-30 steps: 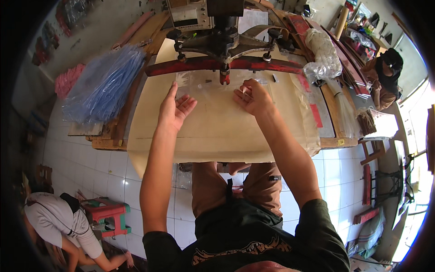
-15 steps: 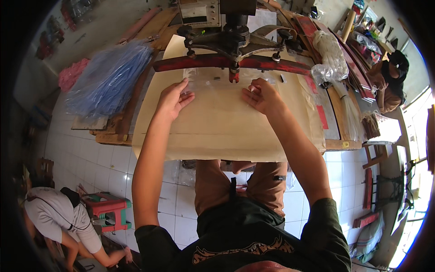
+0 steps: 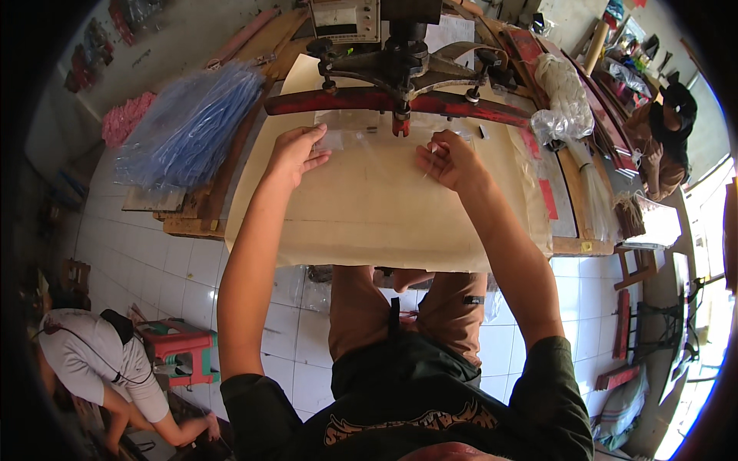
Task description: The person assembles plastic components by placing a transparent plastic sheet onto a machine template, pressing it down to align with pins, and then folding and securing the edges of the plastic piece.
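Note:
Both of my hands are over a tan paper sheet (image 3: 369, 215) that covers the worktable. My left hand (image 3: 296, 154) pinches the left edge of a clear plastic sheet (image 3: 332, 140) between thumb and forefinger, its other fingers loosely bent. At the plastic's right side, my right hand (image 3: 452, 160) is closed with curled fingers, a thin clear edge showing at the fingertips. The plastic is hard to see against the paper. Just beyond my hands, a press with a long red bar (image 3: 338, 102) spans the table, raised above the plastic.
A stack of bluish clear plastic bags (image 3: 192, 127) lies at the left, near a pink bundle (image 3: 127, 119). White cord (image 3: 561, 92) and wooden strips lie at the right. One person (image 3: 100, 357) bends by a red and green stool (image 3: 184, 353); another (image 3: 669, 134) sits far right.
My right hand has shifted slightly right, its fingers curling more closely. My left hand stays nearly in place. The whole view has tilted a little.

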{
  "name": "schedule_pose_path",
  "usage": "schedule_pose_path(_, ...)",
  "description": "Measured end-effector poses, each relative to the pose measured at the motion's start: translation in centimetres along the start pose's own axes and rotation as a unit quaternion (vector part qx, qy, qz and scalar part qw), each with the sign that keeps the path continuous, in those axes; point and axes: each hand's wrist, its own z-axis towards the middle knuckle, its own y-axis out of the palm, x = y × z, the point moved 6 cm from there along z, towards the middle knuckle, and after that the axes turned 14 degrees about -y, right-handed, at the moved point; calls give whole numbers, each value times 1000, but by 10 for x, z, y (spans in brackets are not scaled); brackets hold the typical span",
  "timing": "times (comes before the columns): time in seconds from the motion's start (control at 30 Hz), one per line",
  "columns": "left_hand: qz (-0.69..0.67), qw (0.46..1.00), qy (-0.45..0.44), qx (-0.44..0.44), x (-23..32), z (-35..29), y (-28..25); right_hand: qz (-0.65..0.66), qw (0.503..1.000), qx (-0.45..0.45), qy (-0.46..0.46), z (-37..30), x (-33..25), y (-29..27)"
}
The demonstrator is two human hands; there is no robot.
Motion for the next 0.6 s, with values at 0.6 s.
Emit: schedule_pose_path(0.6,-120,991,58,-19,-12,20,4,14,996,-46,70,4,-11,-17)
